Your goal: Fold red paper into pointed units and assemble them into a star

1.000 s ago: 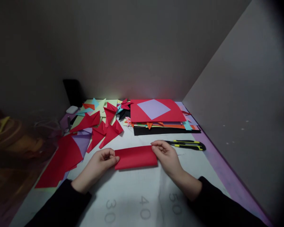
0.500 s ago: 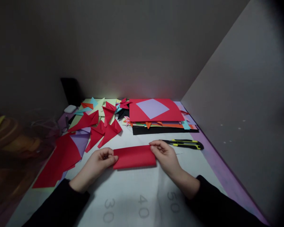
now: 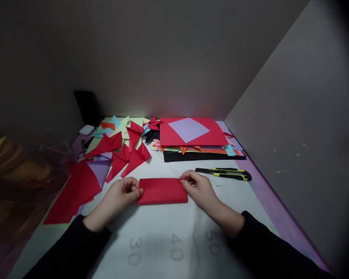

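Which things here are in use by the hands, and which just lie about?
In use:
folded red paper
left hand, pinching its left end
right hand, at its far right corner

Lying about, it seems:
yellow-and-black cutter
paper stack
folded red pieces
loose red sheets
white case

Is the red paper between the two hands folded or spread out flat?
Folded: the red paper is a narrow strip with a thick lower edge, held at its ends by the left hand and right hand.

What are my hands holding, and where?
Folded red paper: left hand at its left edge, right hand at its upper right corner.
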Action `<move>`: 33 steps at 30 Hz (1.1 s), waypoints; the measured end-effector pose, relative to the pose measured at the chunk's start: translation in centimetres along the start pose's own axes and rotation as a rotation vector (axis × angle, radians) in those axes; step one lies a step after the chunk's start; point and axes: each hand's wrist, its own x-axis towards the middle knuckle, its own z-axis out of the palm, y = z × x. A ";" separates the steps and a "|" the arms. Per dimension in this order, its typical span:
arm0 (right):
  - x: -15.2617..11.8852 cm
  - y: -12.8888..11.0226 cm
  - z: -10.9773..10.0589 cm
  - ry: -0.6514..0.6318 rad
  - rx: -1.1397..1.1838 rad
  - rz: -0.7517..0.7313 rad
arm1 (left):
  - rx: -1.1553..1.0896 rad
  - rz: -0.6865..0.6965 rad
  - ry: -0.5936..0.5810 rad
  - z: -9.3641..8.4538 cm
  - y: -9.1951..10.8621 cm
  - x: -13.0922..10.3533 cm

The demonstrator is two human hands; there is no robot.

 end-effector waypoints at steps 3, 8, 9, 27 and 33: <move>0.0 0.2 0.3 -0.039 -0.159 -0.110 | 0.105 -0.003 0.025 0.3 -0.7 0.2; 0.1 0.2 0.5 -0.124 -0.332 -0.248 | 0.344 0.082 0.117 0.8 -1.3 0.4; 0.1 0.1 0.5 -0.136 -0.350 -0.257 | 0.379 0.087 0.119 0.9 -1.2 0.3; 0.7 -2.1 1.0 -0.409 -0.695 -0.603 | 0.946 0.591 -0.298 0.8 1.5 2.2; -2.2 -3.2 1.8 -0.490 -0.805 -0.726 | 0.962 0.612 -0.304 0.9 1.9 2.6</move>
